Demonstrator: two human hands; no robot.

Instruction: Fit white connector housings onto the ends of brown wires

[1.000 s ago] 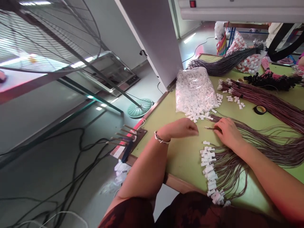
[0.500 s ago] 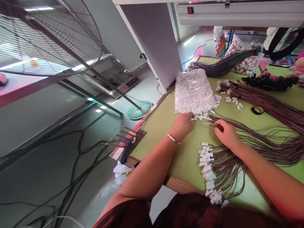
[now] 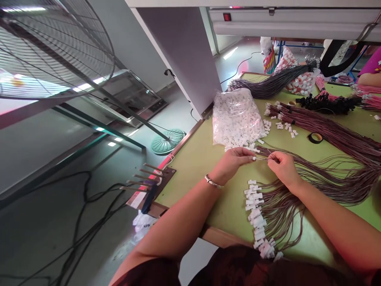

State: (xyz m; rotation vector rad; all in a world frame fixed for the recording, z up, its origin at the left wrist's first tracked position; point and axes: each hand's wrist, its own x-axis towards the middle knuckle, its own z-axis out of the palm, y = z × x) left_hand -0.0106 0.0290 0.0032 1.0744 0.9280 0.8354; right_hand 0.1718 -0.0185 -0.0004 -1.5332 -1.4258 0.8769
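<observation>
Pinched between the fingertips of my left hand (image 3: 235, 161) is a small white connector (image 3: 254, 158). My right hand (image 3: 282, 167) is closed on thin wires, whose bare tips point left at the connector. Just beyond my left hand lies a clear bag of white connectors (image 3: 236, 117), with loose ones spilled along its near edge. A bundle of brown wires (image 3: 336, 182) runs to the right, under and past my right hand. Nearer my body, a row of white connectors (image 3: 258, 220) sits on finished wire ends.
Brown wire bundles (image 3: 327, 127), a black tape roll (image 3: 315, 138) and black connectors (image 3: 330, 103) lie farther back on the green table (image 3: 190, 159). A pronged rack (image 3: 154, 180) stands at the left edge, a fan (image 3: 56, 51) beyond. A person's arm (image 3: 369, 79) shows at far right.
My left hand has come away from the loose connectors toward my right hand, now with one connector at its fingertips. The camera view has shifted slightly.
</observation>
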